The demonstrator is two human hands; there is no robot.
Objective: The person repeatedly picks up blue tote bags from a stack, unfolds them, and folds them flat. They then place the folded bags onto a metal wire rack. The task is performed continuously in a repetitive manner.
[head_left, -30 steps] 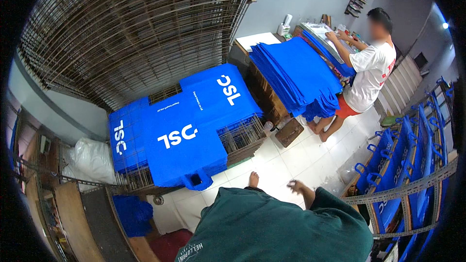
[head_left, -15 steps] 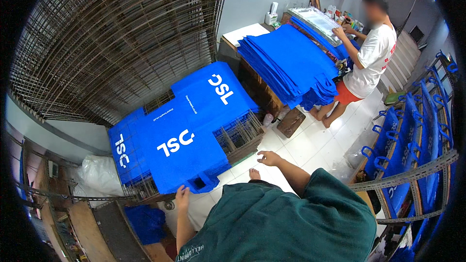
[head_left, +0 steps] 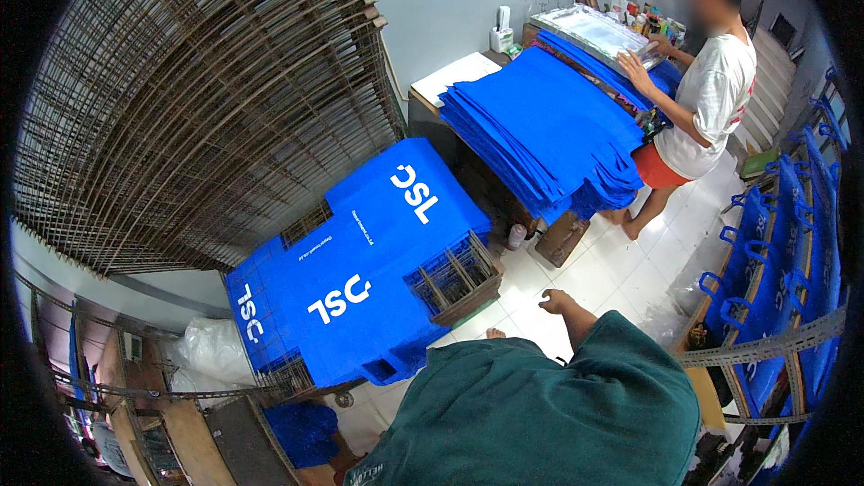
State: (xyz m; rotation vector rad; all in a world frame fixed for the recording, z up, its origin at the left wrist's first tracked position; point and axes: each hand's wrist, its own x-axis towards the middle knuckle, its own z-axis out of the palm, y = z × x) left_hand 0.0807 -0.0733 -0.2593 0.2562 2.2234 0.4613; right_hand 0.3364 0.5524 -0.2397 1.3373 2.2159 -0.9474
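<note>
Right hand hangs empty with loose, open fingers over the white floor. Printed blue bags lie flat on the wire rack at its 9 o'clock. Left hand's hidden, can't tell.

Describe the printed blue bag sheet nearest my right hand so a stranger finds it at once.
Start at the stacked wire drying racks on the left. Below them, flat blue fabric bag sheets with white print lie on a low rack. Pick the upper one, beside the uncovered wire grid.
</note>
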